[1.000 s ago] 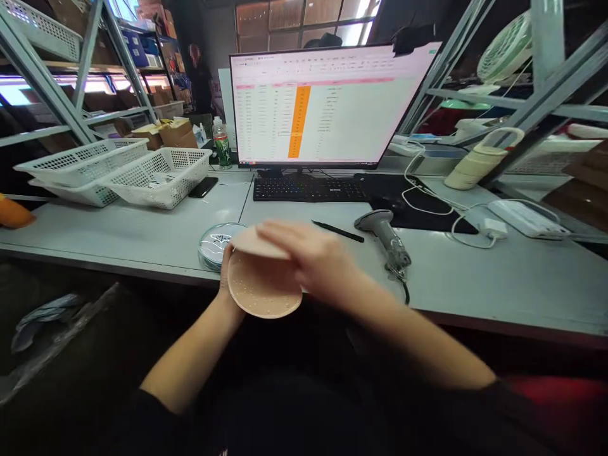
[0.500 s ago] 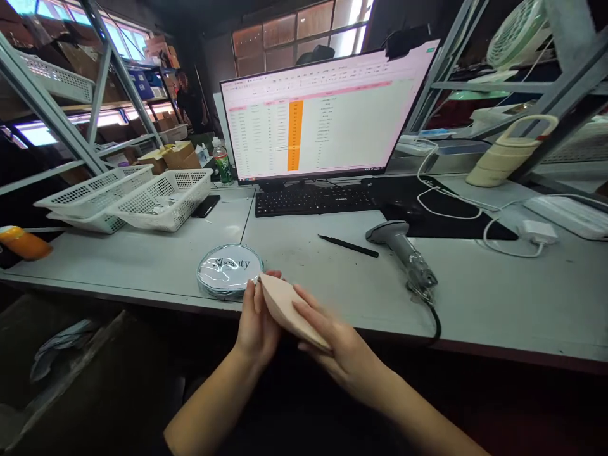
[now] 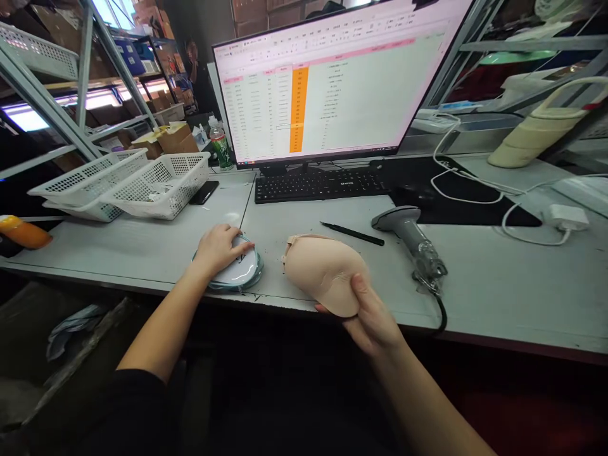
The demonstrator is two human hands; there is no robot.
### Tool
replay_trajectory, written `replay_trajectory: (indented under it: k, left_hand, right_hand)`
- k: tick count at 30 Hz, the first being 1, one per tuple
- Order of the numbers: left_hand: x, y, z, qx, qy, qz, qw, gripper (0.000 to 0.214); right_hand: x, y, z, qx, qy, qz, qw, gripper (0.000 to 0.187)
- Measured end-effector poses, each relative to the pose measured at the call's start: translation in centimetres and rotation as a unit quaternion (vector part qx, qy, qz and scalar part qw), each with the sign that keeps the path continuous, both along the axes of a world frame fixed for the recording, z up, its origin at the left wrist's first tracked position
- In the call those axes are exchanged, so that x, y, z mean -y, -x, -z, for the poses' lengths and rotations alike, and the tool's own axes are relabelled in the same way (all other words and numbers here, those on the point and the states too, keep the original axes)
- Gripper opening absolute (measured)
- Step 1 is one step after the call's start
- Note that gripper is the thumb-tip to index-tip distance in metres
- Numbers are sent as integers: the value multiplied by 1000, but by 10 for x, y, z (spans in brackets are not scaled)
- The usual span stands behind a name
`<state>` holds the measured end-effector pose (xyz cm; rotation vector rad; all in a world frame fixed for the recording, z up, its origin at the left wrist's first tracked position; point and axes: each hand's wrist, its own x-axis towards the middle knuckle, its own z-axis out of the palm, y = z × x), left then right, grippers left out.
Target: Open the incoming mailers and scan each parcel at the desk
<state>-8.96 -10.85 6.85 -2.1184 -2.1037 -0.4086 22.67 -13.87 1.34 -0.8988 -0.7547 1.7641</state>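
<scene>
My right hand (image 3: 373, 320) grips a stack of beige rounded foam pads (image 3: 323, 269) by its near edge, holding it just above the front edge of the grey desk (image 3: 142, 234). My left hand (image 3: 219, 248) lies with curled fingers on top of a round clear plastic case (image 3: 244, 272) with printed lettering, which rests flat on the desk to the left of the pads. The case's lid is partly hidden under that hand.
A barcode scanner (image 3: 412, 244) with its cable lies right of the pads, a black pen (image 3: 352, 233) behind them. Farther back stand a keyboard (image 3: 320, 185) and a large monitor (image 3: 332, 82). White mesh baskets (image 3: 142, 180) and a phone (image 3: 204, 192) sit at the left.
My left hand let go of the pads and moved left onto the round case. My right hand carried the pads to the right and turned their curved side up.
</scene>
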Motion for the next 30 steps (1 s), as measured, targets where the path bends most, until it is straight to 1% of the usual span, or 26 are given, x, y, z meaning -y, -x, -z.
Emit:
replay_trajectory:
  k: [1, 2, 4, 5, 6, 7, 10, 13, 15, 18, 20, 22, 24, 26, 28, 30]
  left_hand:
    - [5, -2, 1, -18, -52, 7, 998, 51]
    - [13, -6, 3, -31, -120, 14, 992, 54]
    - [32, -14, 6, -43, -252, 39, 966, 59]
    - [42, -17, 9, -42, -296, 62, 952, 61]
    - [51, -20, 11, -40, -321, 92, 942, 61]
    - [59, -22, 14, -39, -327, 125, 936, 60]
    - [72, -25, 21, -33, -299, 205, 931, 51]
    - [73, -28, 24, -38, -266, 246, 931, 41]
    - [71, -31, 26, -72, -213, 252, 941, 37]
    - [66, -33, 21, -133, -124, 221, 958, 31]
    - [65, -32, 10, -138, -96, 196, 966, 21]
    - [64, -29, -10, -118, -66, 187, 973, 14]
    - [65, -26, -34, -88, -26, 192, 977, 12]
    - [66, -24, -55, -63, 33, 210, 975, 12]
    - [67, -25, -67, -47, 88, 224, 970, 13]
    - [68, -29, -70, -37, 116, 223, 967, 16]
  right_hand:
    - [0, 0, 0, 2, 0, -1, 1000, 58]
    - [0, -1, 0, 2, -4, -2, 1000, 59]
    - [0, -1, -1, -2, -22, -2, 1000, 59]
    - [0, -1, -1, -4, -32, -1, 999, 60]
    - [0, -1, -2, -5, -43, -1, 999, 59]
    - [1, -1, -3, -5, -54, -1, 999, 59]
    - [2, -1, -5, -1, -87, -8, 996, 57]
    - [3, 0, -4, 6, -102, -14, 995, 56]
    - [3, 1, -3, 17, -109, -16, 994, 56]
    - [2, -1, -3, 33, -137, -14, 990, 57]
    - [3, -5, -4, 43, -171, -12, 984, 58]
    - [5, -10, -8, 60, -223, -5, 973, 57]
    - [9, -15, -14, 86, -287, -2, 954, 54]
    - [14, -19, -25, 118, -355, -19, 927, 49]
    - [18, -21, -38, 162, -408, -54, 897, 45]
    - [21, -22, -51, 213, -428, -83, 874, 45]
